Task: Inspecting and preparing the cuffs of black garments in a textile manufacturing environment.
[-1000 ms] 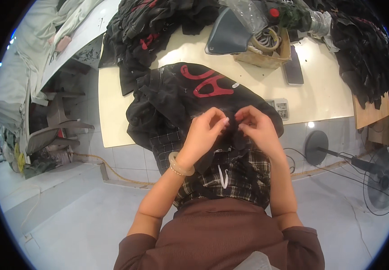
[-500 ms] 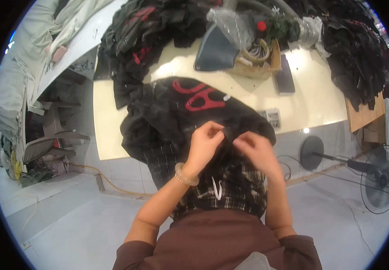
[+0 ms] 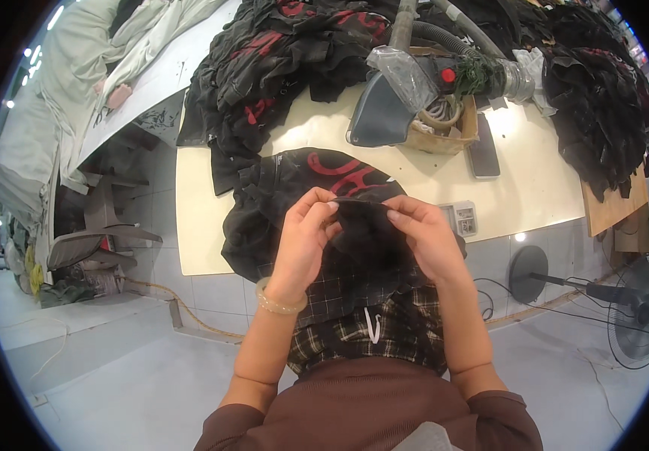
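A black garment [image 3: 264,203] with a red print lies over the front edge of the cream table and hangs onto my lap. My left hand [image 3: 306,237], with a pale beaded bracelet at the wrist, pinches one end of an edge of this garment. At the other end, my right hand [image 3: 427,233] pinches the same edge between thumb and forefinger. The edge runs nearly straight between both hands, raised toward me, and the dark cloth drops below it. Several fingertips are hidden behind the fabric.
On the cream table [image 3: 197,225] lie a heap of black garments [image 3: 294,45], a grey-blue machine head [image 3: 379,113], a cardboard box [image 3: 445,140] with tape rolls, a phone [image 3: 484,154] and a small clear case [image 3: 461,218]. A fan [image 3: 644,308] stands right, a grey chair [image 3: 99,233] left.
My hands have moved apart and now stretch the garment's edge between them; before, they were close together, fingering the cloth. The view has shifted slightly, so the table sits further right.
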`<state>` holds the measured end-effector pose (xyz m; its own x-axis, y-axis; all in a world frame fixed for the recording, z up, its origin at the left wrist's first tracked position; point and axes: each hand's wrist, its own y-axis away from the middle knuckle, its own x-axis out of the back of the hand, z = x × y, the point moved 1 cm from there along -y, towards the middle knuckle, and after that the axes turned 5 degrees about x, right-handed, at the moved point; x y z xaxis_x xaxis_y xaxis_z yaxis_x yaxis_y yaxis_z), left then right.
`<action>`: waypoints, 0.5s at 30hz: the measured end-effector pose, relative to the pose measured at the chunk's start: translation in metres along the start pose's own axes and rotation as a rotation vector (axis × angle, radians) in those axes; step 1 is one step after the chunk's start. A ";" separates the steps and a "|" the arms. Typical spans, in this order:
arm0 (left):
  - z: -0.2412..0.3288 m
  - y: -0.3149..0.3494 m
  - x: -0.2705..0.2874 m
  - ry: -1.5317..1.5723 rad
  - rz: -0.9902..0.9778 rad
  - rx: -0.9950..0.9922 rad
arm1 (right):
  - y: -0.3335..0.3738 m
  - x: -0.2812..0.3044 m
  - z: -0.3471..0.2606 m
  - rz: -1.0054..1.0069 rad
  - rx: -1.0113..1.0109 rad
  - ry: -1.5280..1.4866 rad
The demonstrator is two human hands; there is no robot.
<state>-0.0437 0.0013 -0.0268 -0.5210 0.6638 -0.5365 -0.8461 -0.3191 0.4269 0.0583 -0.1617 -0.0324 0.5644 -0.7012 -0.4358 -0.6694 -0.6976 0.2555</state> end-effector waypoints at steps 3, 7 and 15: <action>0.013 -0.001 0.003 0.013 -0.093 0.064 | -0.007 0.002 -0.010 -0.039 -0.079 -0.081; 0.021 -0.010 0.012 -0.210 -0.133 -0.086 | -0.015 -0.001 -0.029 -0.125 -0.052 -0.180; 0.030 -0.012 -0.013 -0.507 -0.280 -0.195 | -0.028 0.000 -0.034 -0.121 -0.074 -0.291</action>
<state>-0.0232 0.0164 -0.0030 -0.1978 0.9644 -0.1754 -0.9732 -0.1719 0.1527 0.0939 -0.1474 -0.0101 0.4683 -0.5485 -0.6927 -0.5630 -0.7895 0.2446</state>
